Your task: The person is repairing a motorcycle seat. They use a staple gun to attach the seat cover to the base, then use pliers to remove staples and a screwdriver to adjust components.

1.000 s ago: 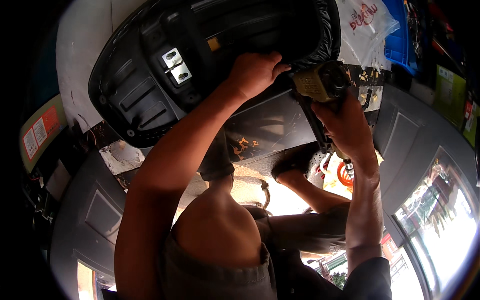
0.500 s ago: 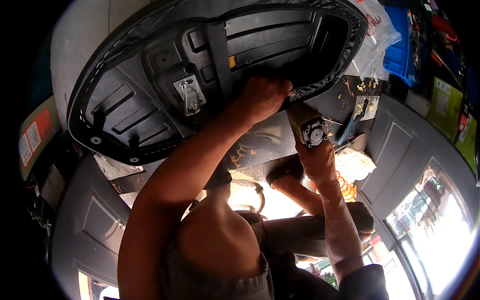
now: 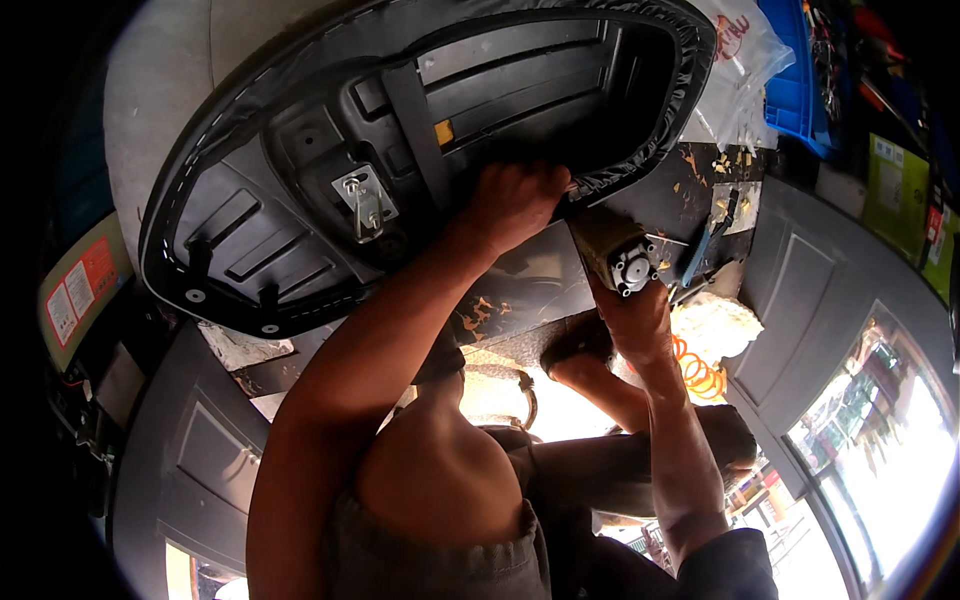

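A black motorcycle seat [image 3: 290,205] lies upside down, its ribbed plastic base facing up and its black cover [image 3: 655,135] gathered in folds along the rim. My left hand [image 3: 512,205] is closed on the near right edge of that cover, with the fingertips partly hidden in shadow. In my right hand [image 3: 637,318] I grip a pneumatic staple gun [image 3: 612,250], whose round metal end cap faces me. Its nose points at the seat's rim, close beside my left hand. Whether the nose touches the cover is too dark to tell. A metal bracket [image 3: 365,205] stands on the seat base.
The seat rests on a dark, worn bench [image 3: 520,285]. Right of the staple gun lies a blue-handled tool [image 3: 697,250]. An orange coiled hose [image 3: 700,370] hangs below. A clear plastic bag [image 3: 735,75] and a blue crate [image 3: 790,75] stand at the far right.
The seat now appears slightly further left in view, and my left hand has shifted a little left along with it. Both hands keep their grip.
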`<state>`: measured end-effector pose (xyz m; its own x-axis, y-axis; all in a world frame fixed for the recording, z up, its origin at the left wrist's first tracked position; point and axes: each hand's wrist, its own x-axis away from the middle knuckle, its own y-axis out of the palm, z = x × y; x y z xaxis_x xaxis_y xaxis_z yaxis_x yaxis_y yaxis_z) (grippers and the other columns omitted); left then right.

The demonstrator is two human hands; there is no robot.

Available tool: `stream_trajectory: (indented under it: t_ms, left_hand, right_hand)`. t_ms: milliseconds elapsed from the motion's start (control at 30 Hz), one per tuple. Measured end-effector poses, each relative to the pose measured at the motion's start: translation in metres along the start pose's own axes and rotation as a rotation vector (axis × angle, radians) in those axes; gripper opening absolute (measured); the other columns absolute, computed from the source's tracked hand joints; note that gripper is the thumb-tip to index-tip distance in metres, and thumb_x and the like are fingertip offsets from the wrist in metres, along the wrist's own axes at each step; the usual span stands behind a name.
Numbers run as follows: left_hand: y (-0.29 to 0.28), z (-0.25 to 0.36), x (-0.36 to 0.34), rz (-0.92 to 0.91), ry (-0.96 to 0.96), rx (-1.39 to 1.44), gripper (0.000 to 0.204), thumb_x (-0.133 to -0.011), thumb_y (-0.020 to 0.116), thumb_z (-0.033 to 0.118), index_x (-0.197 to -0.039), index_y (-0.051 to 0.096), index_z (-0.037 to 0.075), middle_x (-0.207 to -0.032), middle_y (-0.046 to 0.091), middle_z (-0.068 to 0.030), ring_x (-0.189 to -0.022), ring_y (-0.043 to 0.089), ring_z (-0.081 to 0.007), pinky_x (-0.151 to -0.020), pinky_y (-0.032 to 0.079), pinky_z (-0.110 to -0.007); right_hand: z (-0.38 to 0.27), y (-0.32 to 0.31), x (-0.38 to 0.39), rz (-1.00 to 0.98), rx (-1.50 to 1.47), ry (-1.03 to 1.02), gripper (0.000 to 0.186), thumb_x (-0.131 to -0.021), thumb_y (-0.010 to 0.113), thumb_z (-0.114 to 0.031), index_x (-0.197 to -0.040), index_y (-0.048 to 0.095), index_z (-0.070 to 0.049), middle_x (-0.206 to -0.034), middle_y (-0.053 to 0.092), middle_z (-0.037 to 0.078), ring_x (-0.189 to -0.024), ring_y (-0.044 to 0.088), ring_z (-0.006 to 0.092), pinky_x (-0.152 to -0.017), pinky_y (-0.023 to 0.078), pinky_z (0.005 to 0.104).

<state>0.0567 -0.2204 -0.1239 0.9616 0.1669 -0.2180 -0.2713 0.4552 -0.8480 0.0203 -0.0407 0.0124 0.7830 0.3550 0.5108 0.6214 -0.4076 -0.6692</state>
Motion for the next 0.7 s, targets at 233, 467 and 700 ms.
stream_trajectory:
  t_ms: [233,467,700]
  left_hand:
    - [0.003,-0.001,-0.004,0.031,-0.025,0.076,0.021,-0.089,0.066,0.032,-0.081,0.057,0.015,-0.069,0.061,-0.0038,-0.06,0.064,-0.023,-0.051,0.049,-0.037]
    - [-0.001,-0.005,-0.007,0.055,-0.049,0.167,0.03,-0.09,0.068,0.036,-0.075,0.055,0.014,-0.069,0.061,-0.0055,-0.06,0.065,-0.0263,-0.05,0.05,-0.038]
    - [0.0,-0.004,-0.003,0.055,-0.028,0.145,0.03,-0.091,0.068,0.036,-0.075,0.055,0.014,-0.067,0.061,-0.0053,-0.06,0.065,-0.0266,-0.049,0.05,-0.038]
  right_hand:
    - [-0.007,-0.017,0.008,-0.039,-0.117,-0.061,0.036,-0.084,0.071,-0.007,-0.117,0.059,0.002,-0.097,0.072,0.017,-0.089,0.072,0.0263,-0.079,0.056,0.0358]
    - [-0.001,0.003,0.0,-0.09,-0.112,-0.093,0.04,-0.082,0.07,-0.008,-0.119,0.058,0.002,-0.1,0.072,0.02,-0.093,0.072,0.0356,-0.081,0.056,0.0407]
    - [-0.003,0.017,-0.004,-0.039,-0.047,-0.034,0.04,-0.083,0.069,-0.011,-0.12,0.058,0.001,-0.101,0.071,0.025,-0.098,0.068,0.0447,-0.082,0.055,0.0449]
